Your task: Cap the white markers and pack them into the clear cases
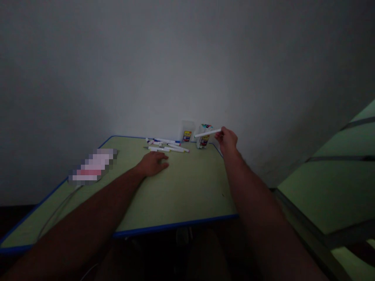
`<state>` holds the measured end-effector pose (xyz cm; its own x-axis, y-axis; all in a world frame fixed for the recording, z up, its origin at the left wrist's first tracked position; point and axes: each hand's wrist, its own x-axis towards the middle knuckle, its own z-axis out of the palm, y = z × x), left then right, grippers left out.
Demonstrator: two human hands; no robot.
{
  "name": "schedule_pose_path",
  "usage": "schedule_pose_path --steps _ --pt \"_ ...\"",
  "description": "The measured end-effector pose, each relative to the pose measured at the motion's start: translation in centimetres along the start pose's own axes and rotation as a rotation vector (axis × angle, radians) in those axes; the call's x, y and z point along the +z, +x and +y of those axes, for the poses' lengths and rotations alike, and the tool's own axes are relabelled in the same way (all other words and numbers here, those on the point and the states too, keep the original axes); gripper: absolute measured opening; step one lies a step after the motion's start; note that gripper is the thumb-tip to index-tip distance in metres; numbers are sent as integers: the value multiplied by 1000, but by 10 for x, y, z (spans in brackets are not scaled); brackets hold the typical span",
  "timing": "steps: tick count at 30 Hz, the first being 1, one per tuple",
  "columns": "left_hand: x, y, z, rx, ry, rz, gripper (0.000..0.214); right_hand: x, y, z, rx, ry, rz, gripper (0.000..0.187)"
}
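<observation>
Between the fingers of my right hand (228,139) is a white marker (208,133), held by one end and lying nearly level. It passes in front of a clear holder (202,142) with colourful marker ends showing at its top. To the left of that holder stands a second clear container (187,130) with a yellow, red and blue label. My left hand (152,163) rests on the table with its fingers apart, holding nothing. Just beyond it lie several white markers (175,148) in a loose group, some with blue or yellow ends.
The light green table (187,191) has a blue edge and stands against a grey wall (187,66). On its left side lies a blurred-out flat object (93,168) with a cable (58,207) running toward the front. A green panelled structure (331,195) stands at the right.
</observation>
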<state>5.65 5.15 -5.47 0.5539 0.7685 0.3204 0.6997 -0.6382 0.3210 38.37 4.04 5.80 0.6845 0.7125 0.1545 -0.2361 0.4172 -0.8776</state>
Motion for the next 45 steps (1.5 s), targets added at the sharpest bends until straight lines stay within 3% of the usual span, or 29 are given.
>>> schedule_pose_path --steps 8,17,35,45 --pt "0 -1 6 -20 164 -135 68 4 50 -55 -243 -147 88 17" --pt "-1 -2 6 -29 210 -178 72 29 71 -67 -365 -317 92 17" --pt "-2 -3 9 -46 191 -179 71 49 81 -33 -367 -680 -20 9" --pt "-4 -4 12 -30 187 -157 70 40 96 -3 -380 -1148 -65 20"
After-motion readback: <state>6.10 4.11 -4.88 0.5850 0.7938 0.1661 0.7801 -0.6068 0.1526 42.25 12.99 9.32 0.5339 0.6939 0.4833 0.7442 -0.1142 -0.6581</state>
